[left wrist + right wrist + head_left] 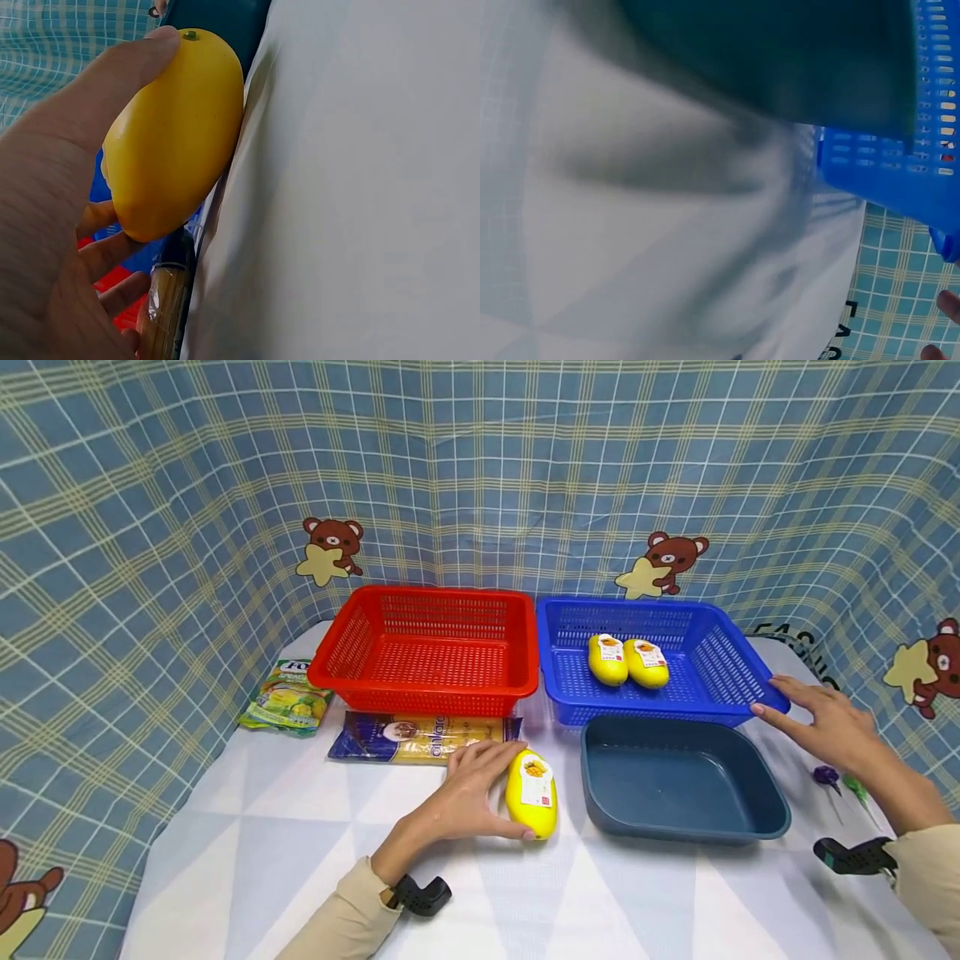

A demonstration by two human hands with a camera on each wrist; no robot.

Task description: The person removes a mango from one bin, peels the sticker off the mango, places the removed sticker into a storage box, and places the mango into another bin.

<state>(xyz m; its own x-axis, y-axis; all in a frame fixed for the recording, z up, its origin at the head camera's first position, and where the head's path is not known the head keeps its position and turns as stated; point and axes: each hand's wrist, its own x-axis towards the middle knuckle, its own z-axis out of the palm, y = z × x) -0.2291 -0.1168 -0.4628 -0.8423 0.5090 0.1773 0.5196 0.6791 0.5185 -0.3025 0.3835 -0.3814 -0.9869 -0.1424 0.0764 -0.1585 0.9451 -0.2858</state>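
White-clothed bench (300, 827) | left hand (468, 793) cups yellow mango (531, 793) | right hand (825, 718) spread on blue basket (720, 685) | risk: smooth mango could slip, roll.

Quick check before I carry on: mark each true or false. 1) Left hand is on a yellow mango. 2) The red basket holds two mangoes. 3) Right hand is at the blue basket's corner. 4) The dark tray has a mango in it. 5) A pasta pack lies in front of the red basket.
1) True: the left hand grips the mango on the table.
2) False: the red basket holds none; the two mangoes lie in the blue basket.
3) True: the right hand touches its near right corner.
4) False: the dark tray holds no mango.
5) True: the pasta pack lies there.
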